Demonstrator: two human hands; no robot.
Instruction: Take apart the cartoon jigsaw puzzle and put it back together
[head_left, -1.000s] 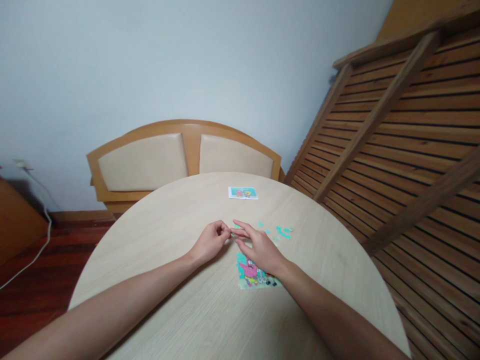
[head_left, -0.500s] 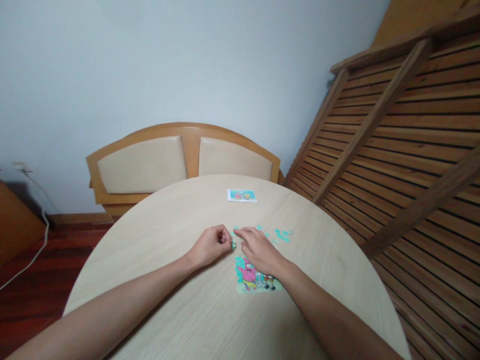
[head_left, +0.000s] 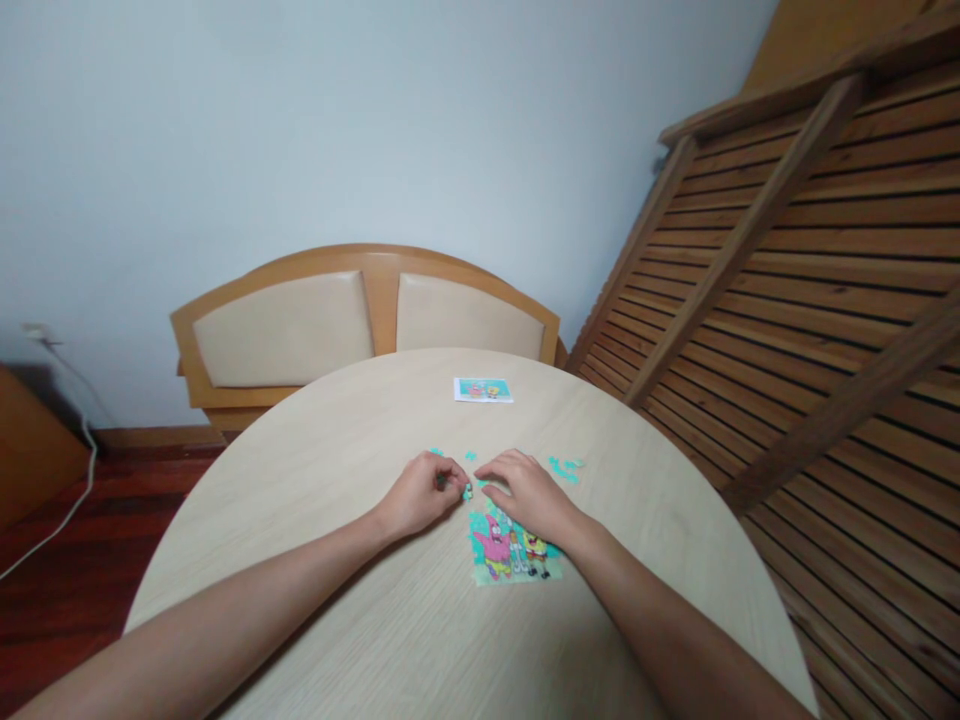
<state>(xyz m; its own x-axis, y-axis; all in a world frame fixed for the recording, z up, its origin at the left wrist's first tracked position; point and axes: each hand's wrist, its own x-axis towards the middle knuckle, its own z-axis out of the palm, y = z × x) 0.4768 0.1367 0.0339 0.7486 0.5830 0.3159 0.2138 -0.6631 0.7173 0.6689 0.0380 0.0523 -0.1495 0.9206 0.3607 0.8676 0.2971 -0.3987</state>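
Note:
A partly assembled jigsaw puzzle (head_left: 495, 550) with a pink starfish and a yellow square cartoon figure lies flat on the table in front of me. My left hand (head_left: 424, 493) is closed in a pinch just left of its upper corner, on a small teal puzzle piece (head_left: 468, 491) at the fingertips. Over the puzzle's upper right part, my right hand (head_left: 529, 497) is open, thumb and fingers apart, hiding some of the pieces beneath. Between and beyond the hands lies a loose teal piece (head_left: 470, 455).
Several loose teal pieces (head_left: 562, 470) lie right of my right hand. A printed picture card (head_left: 484, 390) rests farther back on the round table (head_left: 337, 600). Behind the table stands a wooden headboard (head_left: 382, 300); a slatted wooden frame (head_left: 787, 300) leans at the right.
My right hand has shifted slightly right, its thumb and fingers wider apart. More of the puzzle's upper part and the yellow figure now shows. My left hand stays nearly in place.

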